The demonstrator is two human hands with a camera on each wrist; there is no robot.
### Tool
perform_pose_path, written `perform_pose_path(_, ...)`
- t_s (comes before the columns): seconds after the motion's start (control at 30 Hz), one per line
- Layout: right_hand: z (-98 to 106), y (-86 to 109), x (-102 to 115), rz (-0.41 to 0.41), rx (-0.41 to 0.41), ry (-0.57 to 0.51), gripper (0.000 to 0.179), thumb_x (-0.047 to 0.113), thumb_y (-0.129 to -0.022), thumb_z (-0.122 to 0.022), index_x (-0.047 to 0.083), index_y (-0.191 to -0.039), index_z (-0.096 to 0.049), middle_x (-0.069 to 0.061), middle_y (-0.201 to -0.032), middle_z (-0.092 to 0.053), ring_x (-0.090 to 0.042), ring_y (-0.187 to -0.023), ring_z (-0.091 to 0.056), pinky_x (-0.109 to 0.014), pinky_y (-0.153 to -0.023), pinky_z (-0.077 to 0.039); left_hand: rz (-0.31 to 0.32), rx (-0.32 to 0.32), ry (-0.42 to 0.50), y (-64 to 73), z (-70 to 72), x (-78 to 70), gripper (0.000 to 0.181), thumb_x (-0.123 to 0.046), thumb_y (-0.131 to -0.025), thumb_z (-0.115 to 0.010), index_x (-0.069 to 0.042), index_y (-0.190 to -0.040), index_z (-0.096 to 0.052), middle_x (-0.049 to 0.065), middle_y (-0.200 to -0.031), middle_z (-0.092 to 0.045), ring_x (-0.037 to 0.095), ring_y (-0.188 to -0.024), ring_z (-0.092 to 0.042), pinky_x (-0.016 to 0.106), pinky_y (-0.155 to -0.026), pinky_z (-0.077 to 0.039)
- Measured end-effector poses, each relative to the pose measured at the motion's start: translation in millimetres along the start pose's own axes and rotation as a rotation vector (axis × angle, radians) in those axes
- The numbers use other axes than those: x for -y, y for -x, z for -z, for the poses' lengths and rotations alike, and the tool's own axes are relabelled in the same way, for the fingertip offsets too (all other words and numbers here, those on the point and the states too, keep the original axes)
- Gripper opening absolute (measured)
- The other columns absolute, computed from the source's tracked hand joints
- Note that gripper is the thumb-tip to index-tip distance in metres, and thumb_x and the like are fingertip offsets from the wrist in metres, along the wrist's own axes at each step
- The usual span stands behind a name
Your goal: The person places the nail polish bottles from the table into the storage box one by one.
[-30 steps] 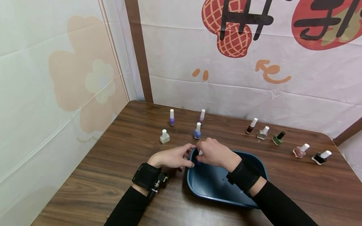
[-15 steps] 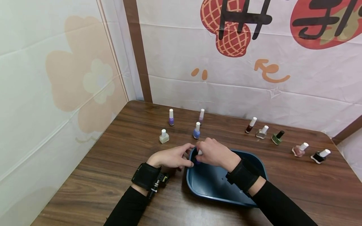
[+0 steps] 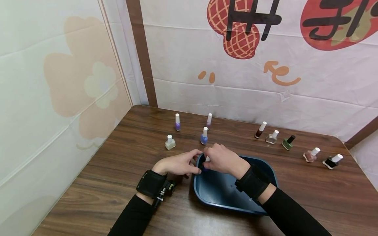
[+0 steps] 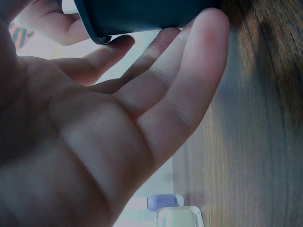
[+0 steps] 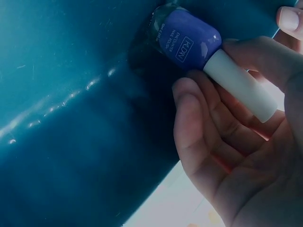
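Note:
A dark blue plastic tray (image 3: 228, 188) stands on the wooden table. Inside its far left corner, my right hand (image 3: 222, 159) holds a purple nail polish bottle (image 5: 189, 40) by its long white cap (image 5: 241, 85). In the right wrist view the bottle's base meets the tray near the corner, while the head view mostly hides the bottle behind the fingers. My left hand (image 3: 178, 164) grips the tray's left edge, with the thumb at the rim and the other fingers (image 4: 203, 52) along the outer wall.
Beyond the tray stand a blue nail polish (image 3: 204, 139), a lilac one (image 3: 209, 124), a violet one (image 3: 178, 126) and a whitish one (image 3: 170, 144). Several more, including a dark red one (image 3: 259, 133) and a black one (image 3: 330, 162), are at the right. Printed cloth (image 3: 183, 49) hangs behind.
The whole head view has shifted slightly, so the table things appear a little further left. Both hands keep their places at the tray, the right still holding the nail polish bottle.

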State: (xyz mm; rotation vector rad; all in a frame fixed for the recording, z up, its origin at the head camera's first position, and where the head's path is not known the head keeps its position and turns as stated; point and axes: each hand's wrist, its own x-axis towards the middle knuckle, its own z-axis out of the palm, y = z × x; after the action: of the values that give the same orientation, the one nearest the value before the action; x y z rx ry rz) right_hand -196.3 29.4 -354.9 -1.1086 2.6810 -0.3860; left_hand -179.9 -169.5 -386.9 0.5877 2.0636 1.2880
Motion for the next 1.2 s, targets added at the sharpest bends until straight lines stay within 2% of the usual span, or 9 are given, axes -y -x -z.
perform_pose_path(0.33,0,0.4,-1,0.018,-0.008,-0.006,0.012,0.017,-0.086,-0.068,0.006,-0.091,-0.064,0.002,-0.07,-0.056,-0.006,-0.053,-0.05,-0.02,-0.048,-0.041,0.005,0.001,-0.006,-0.6,0.1,-0.1,0.055,-0.014,-0.093,-0.06,-0.012,-0.142,-0.035,0.013,-0.121,-0.052,0.019,-0.075,-0.058,0.032,-0.066,-0.051)
perform_pose_path(0.43,2,0.5,-2,0.016,-0.005,-0.011,0.012,0.019,-0.087,-0.067,0.008,-0.085,-0.063,0.004,-0.064,-0.051,-0.005,-0.05,-0.046,-0.018,-0.046,-0.037,0.006,0.006,-0.008,-1.0,0.2,-0.2,0.055,-0.015,-0.094,-0.06,-0.012,-0.142,-0.034,0.014,-0.123,-0.052,0.018,-0.076,-0.059,0.033,-0.066,-0.051)
perform_pose_path(0.6,8,0.7,-2,0.019,-0.03,-0.017,0.02,0.024,-0.089,-0.066,0.011,-0.075,-0.059,0.006,-0.058,-0.041,-0.004,-0.047,-0.041,-0.018,-0.044,-0.031,0.002,0.012,-0.008,-1.8,0.7,1.8,0.053,-0.014,-0.094,-0.059,-0.012,-0.141,-0.035,0.017,-0.123,-0.053,0.018,-0.078,-0.059,0.033,-0.067,-0.052)
perform_pose_path(0.87,17,6.8,-3,0.023,-0.064,-0.004,0.025,0.031,-0.09,-0.065,0.012,-0.075,-0.059,0.006,-0.06,-0.047,-0.004,-0.05,-0.042,-0.018,-0.046,-0.033,0.012,0.014,-0.008,-3.3,0.5,1.7,0.053,-0.014,-0.094,-0.058,-0.013,-0.141,-0.035,0.015,-0.125,-0.051,0.017,-0.08,-0.06,0.033,-0.069,-0.053)
perform_pose_path(1.0,19,8.9,-5,0.026,-0.082,-0.012,0.027,0.035,-0.091,-0.065,0.011,-0.078,-0.061,0.006,-0.06,-0.049,-0.004,-0.049,-0.042,-0.018,-0.047,-0.033,0.025,0.003,-0.009,-2.5,-0.1,2.0,0.053,-0.014,-0.094,-0.058,-0.015,-0.141,-0.035,0.015,-0.123,-0.052,0.019,-0.076,-0.059,0.032,-0.068,-0.051)
perform_pose_path(1.2,26,13.9,-9,0.035,-0.127,0.0,0.03,0.039,-0.092,-0.063,0.01,-0.084,-0.064,0.005,-0.065,-0.059,-0.002,-0.052,-0.047,-0.018,-0.051,-0.04,0.035,-0.01,-0.015,-1.5,-0.2,0.7,0.054,-0.015,-0.093,-0.059,-0.016,-0.141,-0.036,0.014,-0.122,-0.053,0.019,-0.073,-0.057,0.033,-0.068,-0.051)
